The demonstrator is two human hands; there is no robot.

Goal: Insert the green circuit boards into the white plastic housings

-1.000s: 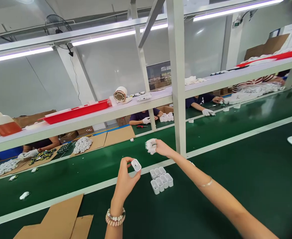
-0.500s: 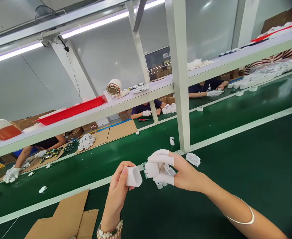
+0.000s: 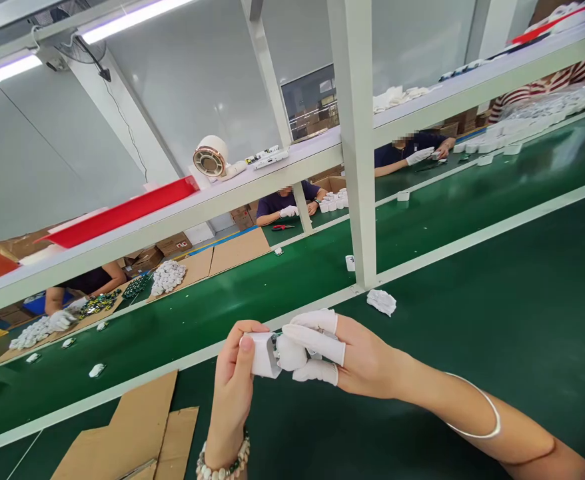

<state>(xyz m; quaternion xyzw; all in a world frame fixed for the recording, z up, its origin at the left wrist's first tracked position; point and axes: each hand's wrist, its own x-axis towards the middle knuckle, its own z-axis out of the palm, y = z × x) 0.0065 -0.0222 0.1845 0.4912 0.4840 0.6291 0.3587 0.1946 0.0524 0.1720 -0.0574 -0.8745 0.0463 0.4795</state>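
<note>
My left hand [image 3: 235,380], a beaded bracelet at its wrist, is closed around a hollow white plastic housing [image 3: 264,355] whose open end faces right. White finger cots cover several fingers of my right hand [image 3: 345,350], which grips a small circuit board with a rounded white padded part [image 3: 291,353] on it. The board's left edge is at the housing's mouth; how far it reaches inside I cannot tell. More small white pieces behind my right fingers are mostly hidden. A crumpled white cloth [image 3: 381,303] lies beyond my right hand.
A green conveyor belt [image 3: 232,293] carries small white parts past a metal post [image 3: 355,167]. Cut cardboard [image 3: 137,427] lies at lower left. Above the belt, a shelf holds a red tray [image 3: 127,210] and a small fan [image 3: 210,158]. Gloved co-workers sit across the belt.
My right hand has brought the circuit board leftward to the housing's open end. Parts on the belt have shifted, and the whole view has tilted slightly downward.
</note>
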